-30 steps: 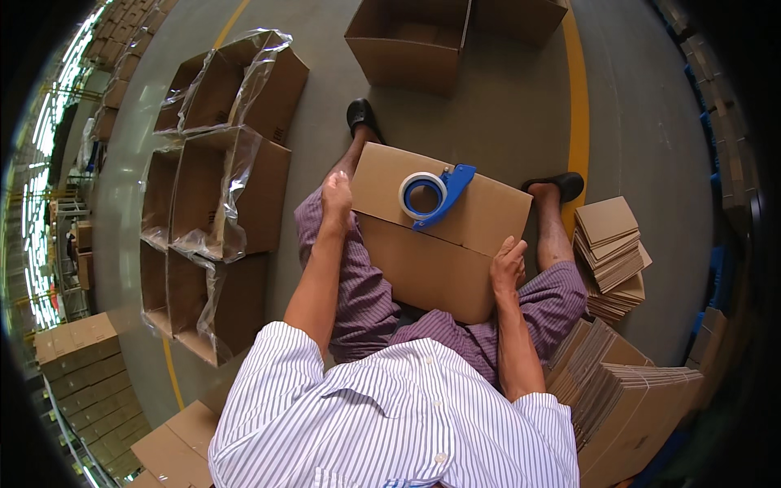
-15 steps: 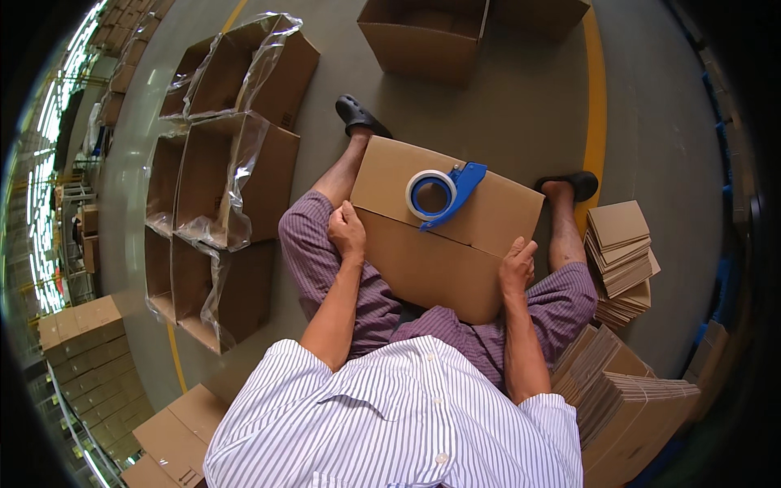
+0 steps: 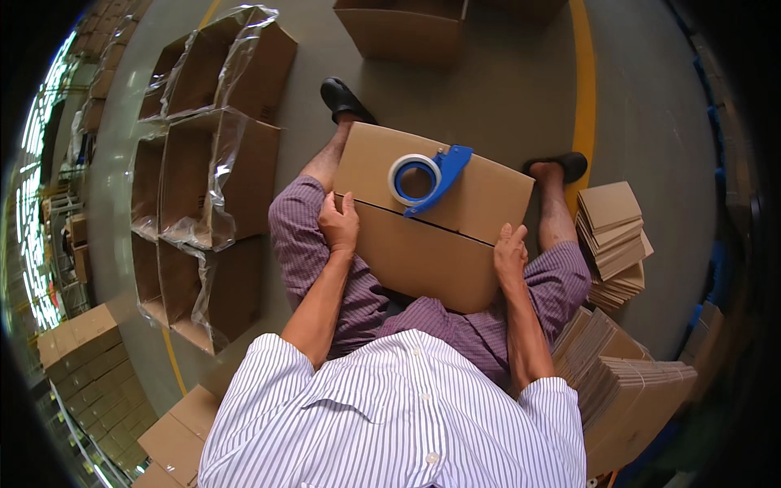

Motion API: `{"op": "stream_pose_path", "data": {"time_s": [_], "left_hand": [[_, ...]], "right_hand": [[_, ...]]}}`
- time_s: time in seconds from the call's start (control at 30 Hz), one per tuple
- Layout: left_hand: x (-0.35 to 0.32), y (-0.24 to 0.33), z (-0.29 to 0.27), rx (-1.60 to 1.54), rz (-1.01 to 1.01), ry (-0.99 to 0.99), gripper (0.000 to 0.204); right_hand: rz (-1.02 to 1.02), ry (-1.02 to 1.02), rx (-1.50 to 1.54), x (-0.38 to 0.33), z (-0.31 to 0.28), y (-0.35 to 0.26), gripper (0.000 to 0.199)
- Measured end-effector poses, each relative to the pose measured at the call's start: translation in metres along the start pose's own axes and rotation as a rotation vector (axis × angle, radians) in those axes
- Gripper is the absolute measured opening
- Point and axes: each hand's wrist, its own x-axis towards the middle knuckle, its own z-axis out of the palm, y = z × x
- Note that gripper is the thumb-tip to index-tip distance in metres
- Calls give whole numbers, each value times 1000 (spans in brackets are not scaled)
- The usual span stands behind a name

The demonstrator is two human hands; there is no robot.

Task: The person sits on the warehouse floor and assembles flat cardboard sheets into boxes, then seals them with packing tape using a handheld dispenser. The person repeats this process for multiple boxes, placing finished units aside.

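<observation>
A brown cardboard box (image 3: 427, 259) rests between my legs, its two top flaps meeting along a dark, narrow seam. On the far flap lies a blue tape dispenser (image 3: 450, 171) with a roll of tape in it; neither hand touches it. My left hand (image 3: 339, 223) grips the box's left edge near the seam, thumb toward the top. At the right edge, my right hand (image 3: 510, 254) holds the box close to the other end of the seam. Some fingers of both hands are hidden behind the box's sides.
Open boxes with clear plastic liners (image 3: 191, 154) stand in rows at the left. Another open box (image 3: 403, 32) stands ahead. Folded cardboard pieces (image 3: 610, 215) are piled at the right, with bundled flat cardboard (image 3: 639, 407) nearer me. A yellow line (image 3: 584, 89) runs along the floor.
The seam between the flaps looks a little wider and darker. My hands have shifted slightly on the box edges. The whole view has moved a little.
</observation>
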Motion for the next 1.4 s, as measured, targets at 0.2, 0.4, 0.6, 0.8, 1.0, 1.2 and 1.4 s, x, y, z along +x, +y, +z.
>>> {"op": "stream_pose_path", "data": {"time_s": [0.2, 0.4, 0.6, 0.8, 1.0, 1.2, 1.4], "left_hand": [[0, -14, 11, 140, 120, 85, 48], [1, -25, 24, 149, 151, 97, 52], [23, -14, 16, 99, -75, -99, 43], [42, -49, 4, -469, -275, -306, 25], [86, -27, -22, -220, -304, -713, 19], [161, 9, -20, 368, 52, -1207, 18], [148, 32, 57, 15, 803, -388, 26]], "right_hand": [[-43, 179, -45, -4, 15, 0, 38], [-110, 282, -51, -4, 15, 4, 36], [-50, 273, -93, -4, 12, -2, 35], [-56, 252, -121, -5, 13, 1, 35], [-80, 265, -113, -5, 13, 5, 35], [-82, 282, -89, -7, 11, 1, 35], [-88, 278, -78, -8, 13, 2, 37]]}}
